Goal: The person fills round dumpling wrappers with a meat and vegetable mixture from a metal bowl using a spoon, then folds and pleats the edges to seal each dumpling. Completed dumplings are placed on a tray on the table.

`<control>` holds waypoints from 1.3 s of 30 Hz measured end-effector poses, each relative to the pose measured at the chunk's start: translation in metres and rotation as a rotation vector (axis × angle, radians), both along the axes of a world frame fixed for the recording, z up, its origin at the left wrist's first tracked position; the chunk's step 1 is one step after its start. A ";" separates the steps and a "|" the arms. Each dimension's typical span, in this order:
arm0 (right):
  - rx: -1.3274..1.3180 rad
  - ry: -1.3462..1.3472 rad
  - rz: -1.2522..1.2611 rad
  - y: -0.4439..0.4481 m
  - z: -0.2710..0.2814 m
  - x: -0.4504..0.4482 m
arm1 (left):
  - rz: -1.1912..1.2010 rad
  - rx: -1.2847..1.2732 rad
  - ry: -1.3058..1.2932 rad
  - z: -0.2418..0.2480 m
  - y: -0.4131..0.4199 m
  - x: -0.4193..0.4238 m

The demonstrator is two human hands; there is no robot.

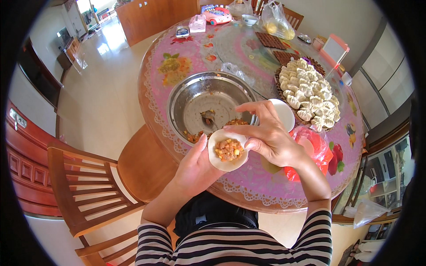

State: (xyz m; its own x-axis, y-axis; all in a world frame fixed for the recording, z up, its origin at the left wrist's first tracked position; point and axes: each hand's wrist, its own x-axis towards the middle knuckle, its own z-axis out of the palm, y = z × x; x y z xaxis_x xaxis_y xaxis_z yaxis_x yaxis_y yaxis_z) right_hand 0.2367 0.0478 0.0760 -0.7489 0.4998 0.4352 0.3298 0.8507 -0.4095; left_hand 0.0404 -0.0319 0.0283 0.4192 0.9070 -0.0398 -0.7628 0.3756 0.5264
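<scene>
My left hand (199, 168) holds a round dumpling wrapper (218, 163) with a mound of chopped filling (229, 149) at its middle. The thumb and index finger of my right hand (274, 138) touch the wrapper's right edge, and its other fingers are raised. Beyond both hands stands a steel basin (176, 96) with filling along its near side and a metal spoon (208, 115) inside. A white bowl or plate (283, 114) sits partly behind my right hand. Folded dumplings (309, 91) cover a round woven tray at the right.
A red and clear plastic bag (309, 146) lies right of my right hand. Brown woven mats (271, 40), a toy telephone (216, 15), a bowl (249, 20) and a bag of yellow items (276, 23) stand at the table's far side. A wooden chair (143, 163) is at the left.
</scene>
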 end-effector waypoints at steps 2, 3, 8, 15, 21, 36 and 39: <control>-0.001 -0.002 -0.012 -0.002 0.002 0.005 | 0.009 0.006 -0.016 -0.001 0.001 -0.002; 0.000 0.003 -0.014 -0.003 0.002 0.007 | 0.015 0.008 -0.023 -0.002 0.002 -0.002; 0.017 -0.029 -0.020 -0.007 0.001 0.015 | 0.053 0.021 -0.018 0.001 0.001 -0.006; -0.011 -0.010 0.009 -0.013 -0.003 0.022 | 0.097 0.053 -0.038 0.000 0.002 -0.009; -0.054 0.056 -0.011 -0.015 -0.005 0.018 | 0.093 0.039 -0.034 0.001 0.002 -0.010; 0.169 -0.037 0.035 -0.033 0.003 -0.027 | -0.049 0.100 -0.098 -0.004 0.004 -0.003; 0.140 -0.026 0.059 -0.038 0.002 -0.028 | -0.030 0.080 -0.125 -0.003 0.004 -0.002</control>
State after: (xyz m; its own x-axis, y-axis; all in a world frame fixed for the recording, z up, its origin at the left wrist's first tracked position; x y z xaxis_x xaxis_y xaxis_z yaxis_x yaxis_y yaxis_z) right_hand 0.2085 0.0098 0.0781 -0.7872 0.3902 0.4776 0.2866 0.9172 -0.2770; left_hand 0.0380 -0.0280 0.0250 0.4436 0.8921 0.0863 -0.8131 0.3601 0.4574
